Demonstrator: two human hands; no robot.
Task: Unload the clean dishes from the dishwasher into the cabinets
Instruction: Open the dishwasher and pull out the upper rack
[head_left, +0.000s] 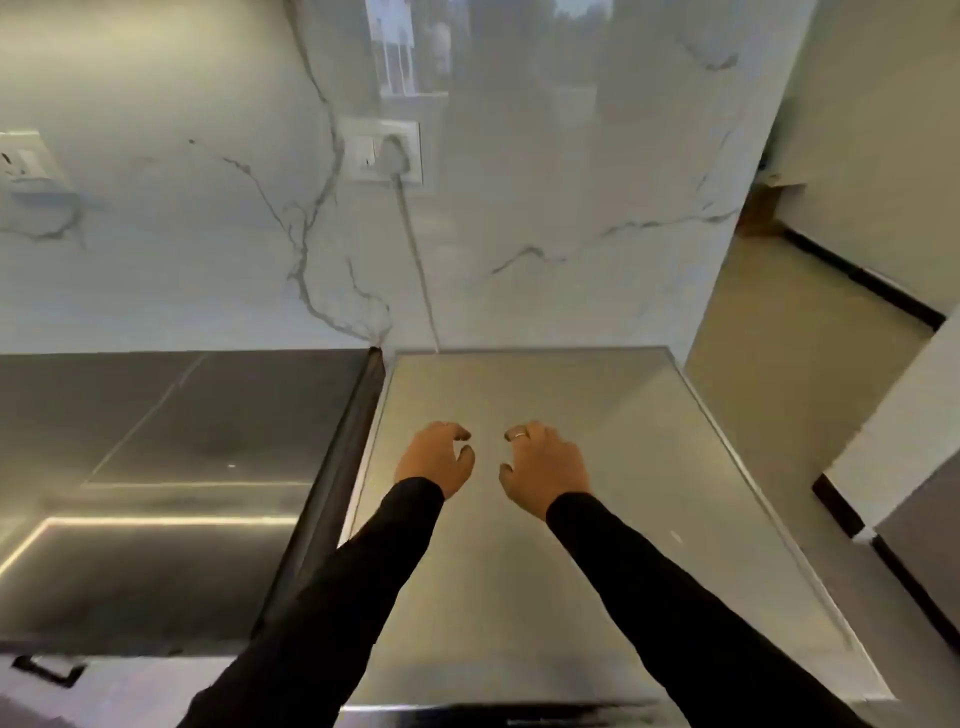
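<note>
**Both hands empty above the dishwasher top**

Head view: left hand (437, 457) and right hand (543, 465) hovered side by side, fingers loosely curled, gripping nothing, over the steel dishwasher (519, 597) top beside the dark counter (156, 441). Dishes and cabinets out of sight. Door edge lay below and toward the body, running left-right; both hands about equally near, judged a downward reach.

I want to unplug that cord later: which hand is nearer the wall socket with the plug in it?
Left. The left hand is almost straight below the socket; the right hand sits further right. Both are well short of it.
</note>
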